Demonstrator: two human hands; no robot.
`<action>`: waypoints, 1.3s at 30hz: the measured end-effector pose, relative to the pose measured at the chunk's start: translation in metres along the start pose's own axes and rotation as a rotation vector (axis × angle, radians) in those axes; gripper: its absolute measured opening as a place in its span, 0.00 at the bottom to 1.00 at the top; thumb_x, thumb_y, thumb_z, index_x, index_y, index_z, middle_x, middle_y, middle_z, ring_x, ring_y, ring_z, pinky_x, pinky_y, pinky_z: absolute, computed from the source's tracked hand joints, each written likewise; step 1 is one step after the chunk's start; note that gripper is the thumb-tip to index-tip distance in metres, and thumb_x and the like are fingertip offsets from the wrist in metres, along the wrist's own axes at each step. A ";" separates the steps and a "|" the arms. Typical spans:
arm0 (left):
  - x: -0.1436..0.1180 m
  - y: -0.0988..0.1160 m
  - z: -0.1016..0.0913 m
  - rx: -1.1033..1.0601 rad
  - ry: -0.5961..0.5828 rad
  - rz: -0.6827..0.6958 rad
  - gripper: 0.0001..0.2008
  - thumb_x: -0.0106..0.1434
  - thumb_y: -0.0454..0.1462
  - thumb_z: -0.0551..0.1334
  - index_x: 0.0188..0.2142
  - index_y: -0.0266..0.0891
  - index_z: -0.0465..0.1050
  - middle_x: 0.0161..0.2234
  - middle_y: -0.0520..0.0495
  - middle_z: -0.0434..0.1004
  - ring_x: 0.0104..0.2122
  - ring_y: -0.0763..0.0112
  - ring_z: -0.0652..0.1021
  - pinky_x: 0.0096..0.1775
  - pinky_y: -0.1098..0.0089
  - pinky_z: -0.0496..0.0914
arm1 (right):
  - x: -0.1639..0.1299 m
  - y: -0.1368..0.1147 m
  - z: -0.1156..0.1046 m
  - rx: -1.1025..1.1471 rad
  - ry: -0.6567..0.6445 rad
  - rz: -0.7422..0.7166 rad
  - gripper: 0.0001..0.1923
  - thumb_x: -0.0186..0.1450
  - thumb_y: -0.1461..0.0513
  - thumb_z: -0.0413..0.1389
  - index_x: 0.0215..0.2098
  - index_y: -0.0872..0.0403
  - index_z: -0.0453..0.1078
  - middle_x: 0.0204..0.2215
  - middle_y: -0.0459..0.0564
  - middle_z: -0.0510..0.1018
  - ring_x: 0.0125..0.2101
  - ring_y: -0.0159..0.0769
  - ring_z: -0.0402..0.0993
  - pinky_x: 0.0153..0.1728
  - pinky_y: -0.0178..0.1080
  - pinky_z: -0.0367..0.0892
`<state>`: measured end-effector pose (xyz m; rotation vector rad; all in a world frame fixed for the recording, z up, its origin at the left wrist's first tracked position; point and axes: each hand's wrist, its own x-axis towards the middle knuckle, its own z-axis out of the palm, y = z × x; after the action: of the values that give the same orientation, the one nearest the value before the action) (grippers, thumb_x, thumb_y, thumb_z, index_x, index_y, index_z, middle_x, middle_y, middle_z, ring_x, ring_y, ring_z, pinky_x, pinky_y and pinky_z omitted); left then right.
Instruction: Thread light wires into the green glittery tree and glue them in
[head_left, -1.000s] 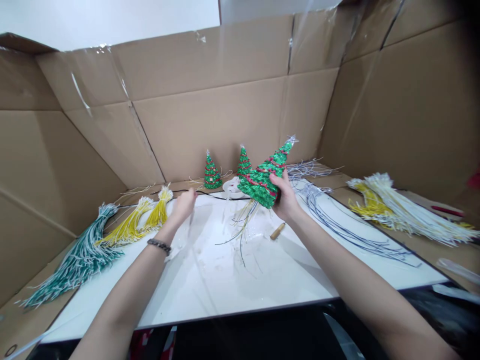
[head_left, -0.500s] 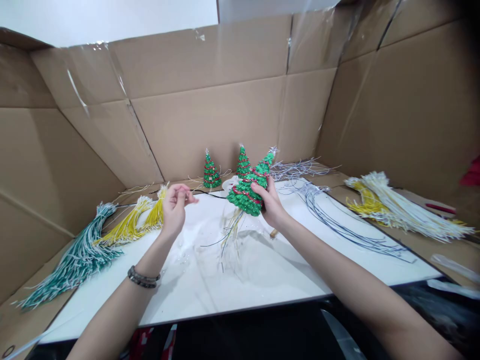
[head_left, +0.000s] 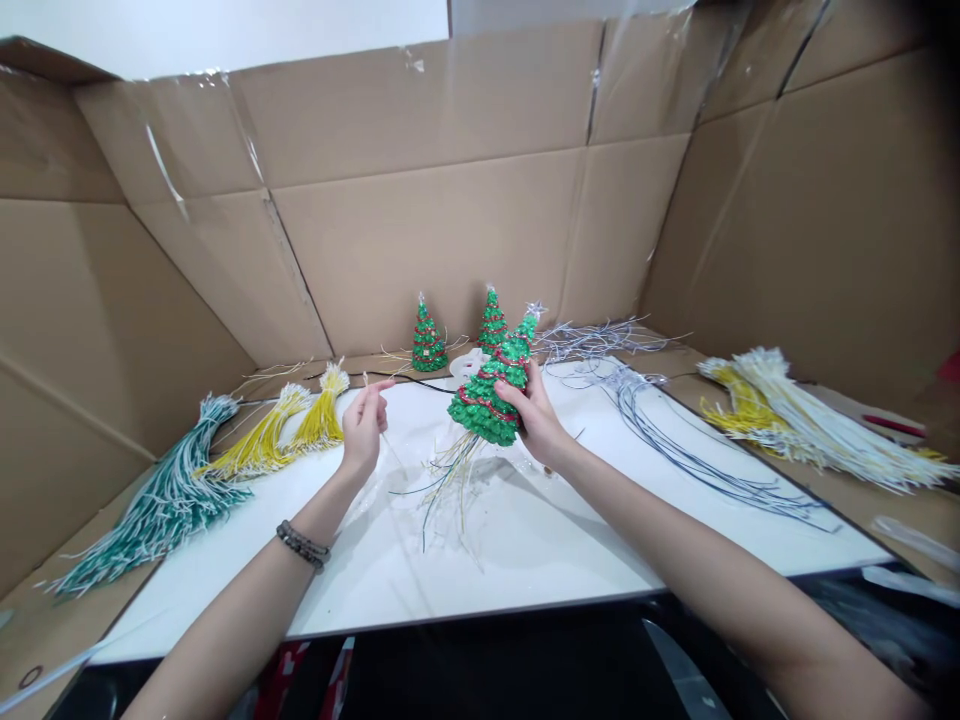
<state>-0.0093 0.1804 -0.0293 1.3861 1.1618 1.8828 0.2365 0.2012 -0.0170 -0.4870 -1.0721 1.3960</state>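
Observation:
My right hand [head_left: 538, 418] is wrapped round a small green Christmas tree [head_left: 491, 395] with red garlands and a silver star on top. The tree leans to the right, held above the white board [head_left: 570, 560]. From its base hangs a loose bunch of thin wires [head_left: 450, 475], pale, yellow and dark. Left of the tree, my left hand [head_left: 364, 425] is closed in a pinch on a thin pale wire [head_left: 391, 450], which trails down faintly from the fingers. The index finger points out towards the tree.
Two similar trees [head_left: 428, 340] stand at the back by the cardboard wall [head_left: 427, 230]. Green-white wires [head_left: 161, 500] and yellow wires [head_left: 259, 435] lie on the left. Blue-grey wires [head_left: 697, 460] and white wires [head_left: 832, 420] lie on the right. A white spool [head_left: 466, 364] sits behind the held tree.
The held tree has come slightly lower and turned more upright in my right hand. My left hand has changed its finger pose, with the index finger now stretched towards the tree.

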 end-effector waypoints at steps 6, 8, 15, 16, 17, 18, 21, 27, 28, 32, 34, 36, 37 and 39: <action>0.001 -0.001 -0.001 -0.011 -0.041 -0.059 0.23 0.61 0.55 0.62 0.38 0.36 0.76 0.19 0.56 0.61 0.15 0.80 0.58 0.17 0.77 0.52 | 0.000 0.000 0.000 -0.008 0.002 -0.008 0.31 0.52 0.53 0.71 0.49 0.41 0.64 0.45 0.42 0.77 0.46 0.40 0.77 0.53 0.47 0.72; 0.001 -0.001 -0.001 -0.019 -0.005 -0.096 0.24 0.61 0.55 0.62 0.34 0.35 0.77 0.17 0.59 0.51 0.15 0.81 0.52 0.17 0.77 0.47 | 0.000 0.001 0.000 -0.018 0.006 -0.009 0.31 0.52 0.53 0.70 0.49 0.41 0.63 0.45 0.43 0.78 0.46 0.41 0.77 0.54 0.48 0.72; -0.001 0.004 0.001 -0.003 0.003 0.085 0.21 0.61 0.54 0.65 0.35 0.37 0.77 0.24 0.51 0.70 0.23 0.76 0.69 0.24 0.77 0.64 | 0.000 0.003 -0.001 -0.062 0.006 -0.020 0.31 0.53 0.53 0.69 0.51 0.41 0.62 0.47 0.43 0.77 0.47 0.42 0.76 0.56 0.50 0.70; -0.002 0.004 0.002 -0.009 0.025 0.047 0.21 0.62 0.54 0.63 0.34 0.37 0.76 0.19 0.54 0.64 0.18 0.78 0.64 0.20 0.78 0.59 | 0.000 0.003 -0.001 -0.060 0.006 -0.019 0.32 0.53 0.53 0.69 0.51 0.41 0.62 0.47 0.44 0.77 0.47 0.42 0.76 0.56 0.50 0.70; -0.003 0.005 0.003 -0.034 0.053 -0.010 0.22 0.63 0.54 0.62 0.32 0.36 0.75 0.16 0.57 0.57 0.15 0.80 0.58 0.17 0.79 0.53 | -0.001 0.003 0.000 -0.058 0.006 -0.018 0.32 0.53 0.53 0.69 0.52 0.41 0.61 0.47 0.44 0.77 0.47 0.42 0.76 0.55 0.50 0.70; -0.003 0.006 0.004 -0.087 0.079 -0.078 0.22 0.63 0.54 0.62 0.30 0.35 0.75 0.16 0.59 0.52 0.14 0.82 0.53 0.16 0.79 0.48 | -0.001 0.002 0.000 -0.056 0.004 -0.015 0.32 0.53 0.53 0.69 0.52 0.41 0.61 0.46 0.44 0.77 0.47 0.42 0.76 0.55 0.50 0.70; -0.003 0.010 0.007 -0.308 0.099 -0.230 0.18 0.63 0.45 0.65 0.25 0.32 0.72 0.18 0.59 0.51 0.15 0.85 0.54 0.17 0.81 0.49 | -0.002 0.002 0.001 -0.068 0.000 -0.020 0.32 0.53 0.53 0.69 0.51 0.42 0.61 0.46 0.45 0.77 0.46 0.42 0.77 0.54 0.50 0.71; -0.004 0.027 0.012 -0.571 0.030 -0.306 0.07 0.68 0.40 0.62 0.35 0.40 0.69 0.21 0.58 0.57 0.16 0.81 0.58 0.19 0.80 0.55 | -0.002 0.004 0.002 -0.084 0.022 -0.025 0.32 0.53 0.52 0.69 0.52 0.42 0.61 0.48 0.46 0.77 0.48 0.44 0.76 0.55 0.52 0.71; -0.005 0.032 0.014 -0.632 0.029 -0.328 0.07 0.69 0.40 0.61 0.35 0.40 0.68 0.20 0.59 0.55 0.16 0.81 0.57 0.18 0.80 0.53 | -0.002 0.004 0.003 -0.100 0.029 -0.021 0.33 0.53 0.52 0.69 0.52 0.42 0.60 0.49 0.46 0.76 0.49 0.45 0.75 0.56 0.53 0.70; -0.011 0.059 0.034 -0.791 -0.024 -0.278 0.10 0.73 0.38 0.54 0.34 0.40 0.66 0.20 0.58 0.53 0.18 0.79 0.59 0.21 0.79 0.58 | -0.007 0.005 0.011 -0.175 0.039 -0.006 0.37 0.53 0.52 0.68 0.56 0.43 0.58 0.50 0.48 0.76 0.51 0.45 0.74 0.58 0.54 0.68; -0.018 0.070 0.050 -0.794 -0.093 -0.205 0.11 0.72 0.38 0.55 0.32 0.39 0.65 0.21 0.56 0.55 0.19 0.79 0.60 0.23 0.78 0.60 | -0.010 0.007 0.016 -0.196 0.045 -0.014 0.38 0.53 0.52 0.68 0.57 0.44 0.57 0.51 0.49 0.75 0.52 0.45 0.73 0.59 0.53 0.67; -0.027 0.077 0.068 -0.770 -0.140 -0.119 0.12 0.71 0.40 0.58 0.31 0.39 0.65 0.22 0.55 0.56 0.21 0.79 0.60 0.24 0.78 0.61 | -0.013 0.007 0.020 -0.211 0.039 -0.032 0.38 0.54 0.52 0.67 0.57 0.45 0.56 0.51 0.50 0.74 0.52 0.45 0.73 0.60 0.53 0.66; -0.031 0.077 0.076 -0.754 -0.149 -0.079 0.12 0.70 0.41 0.59 0.30 0.39 0.65 0.22 0.55 0.56 0.21 0.79 0.60 0.25 0.78 0.61 | -0.014 0.008 0.021 -0.221 0.034 -0.043 0.37 0.54 0.52 0.67 0.56 0.46 0.57 0.50 0.50 0.74 0.52 0.45 0.73 0.60 0.53 0.65; -0.040 0.075 0.088 -0.716 -0.152 -0.014 0.14 0.67 0.43 0.63 0.30 0.39 0.66 0.23 0.55 0.57 0.22 0.78 0.60 0.26 0.77 0.61 | -0.015 0.008 0.023 -0.243 0.027 -0.057 0.36 0.54 0.52 0.67 0.56 0.46 0.57 0.50 0.50 0.74 0.52 0.45 0.73 0.61 0.53 0.64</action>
<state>0.0925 0.1401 0.0255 1.0714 0.3481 1.8710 0.2161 0.1815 -0.0173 -0.6442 -1.2310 1.2123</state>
